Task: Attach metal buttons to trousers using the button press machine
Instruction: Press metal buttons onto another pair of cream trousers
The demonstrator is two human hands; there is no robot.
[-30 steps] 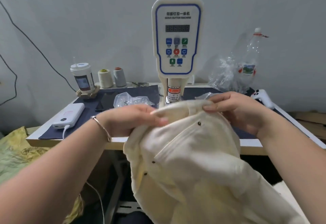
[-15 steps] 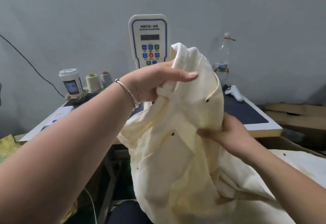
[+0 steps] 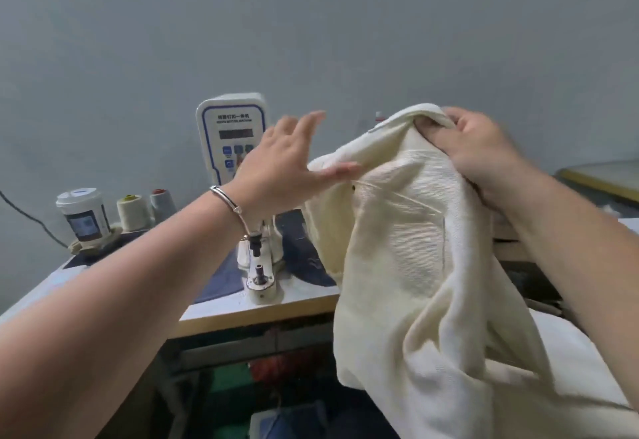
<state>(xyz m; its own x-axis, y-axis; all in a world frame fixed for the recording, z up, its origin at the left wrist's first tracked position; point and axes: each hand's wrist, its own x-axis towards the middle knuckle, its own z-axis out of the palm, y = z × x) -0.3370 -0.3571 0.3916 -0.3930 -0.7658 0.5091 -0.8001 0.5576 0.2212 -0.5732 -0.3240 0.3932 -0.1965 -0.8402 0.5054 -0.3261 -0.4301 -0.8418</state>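
Cream ribbed cotton trousers (image 3: 415, 265) hang in mid-air on the right of my view, in front of and partly over the right end of the work table. I see the right hand (image 3: 484, 155) gripping the top edge of the fabric, fingers curled over a folded hem and holding it up high. The cloth drapes down from that grip in loose folds towards the bottom of the frame. One small dark metal button (image 3: 352, 188) shows on the fabric near its upper left edge.

I see the left hand (image 3: 283, 169) spread wide, fingers straight and apart, holding nothing. Its thumb tip lies against or just beside the left edge of the trousers; motion blur stops me telling which. A thin silver bangle (image 3: 228, 201) circles the left wrist.

Behind the left hand stands the white button press machine with a blue-outlined control panel (image 3: 231, 137), and its metal pressing post and die (image 3: 257, 265) stand uncovered near the front edge of the pale wooden table with a dark blue mat (image 3: 262, 310). At the table's back left stand a lidded white cup (image 3: 83, 213), a cream thread cone (image 3: 133, 212) and a grey thread cone (image 3: 162, 205), side by side.
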